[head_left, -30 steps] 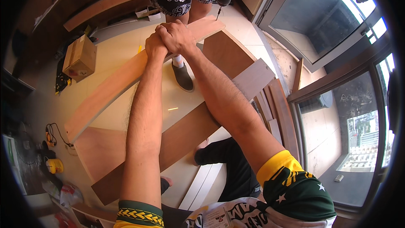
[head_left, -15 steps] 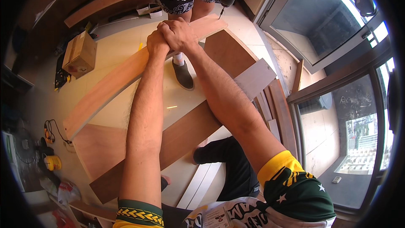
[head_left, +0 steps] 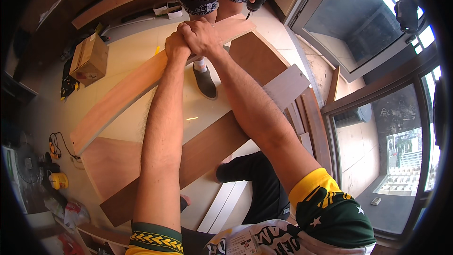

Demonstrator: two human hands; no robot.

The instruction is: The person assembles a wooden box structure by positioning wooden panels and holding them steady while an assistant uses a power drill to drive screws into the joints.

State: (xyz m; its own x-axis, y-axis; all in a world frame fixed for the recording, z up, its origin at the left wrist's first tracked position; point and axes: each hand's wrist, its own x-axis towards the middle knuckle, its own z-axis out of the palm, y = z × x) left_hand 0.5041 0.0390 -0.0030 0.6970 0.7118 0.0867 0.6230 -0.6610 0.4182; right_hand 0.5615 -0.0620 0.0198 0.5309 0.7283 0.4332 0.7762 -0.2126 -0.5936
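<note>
Together, hands (head_left: 200,38) on board (head_left: 137,81); cardboard box (head_left: 89,59), contents hidden.

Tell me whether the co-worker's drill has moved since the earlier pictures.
Yes, downward: judged against the board, the drill sits closer to its far end, with less bit showing.

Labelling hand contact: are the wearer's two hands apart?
No, the right hand overlaps the left hand on the long plank.

Only chunky black lettering on the jersey (head_left: 314,242), plus a pale printed patch (head_left: 241,247), print too tiny to read.
</note>
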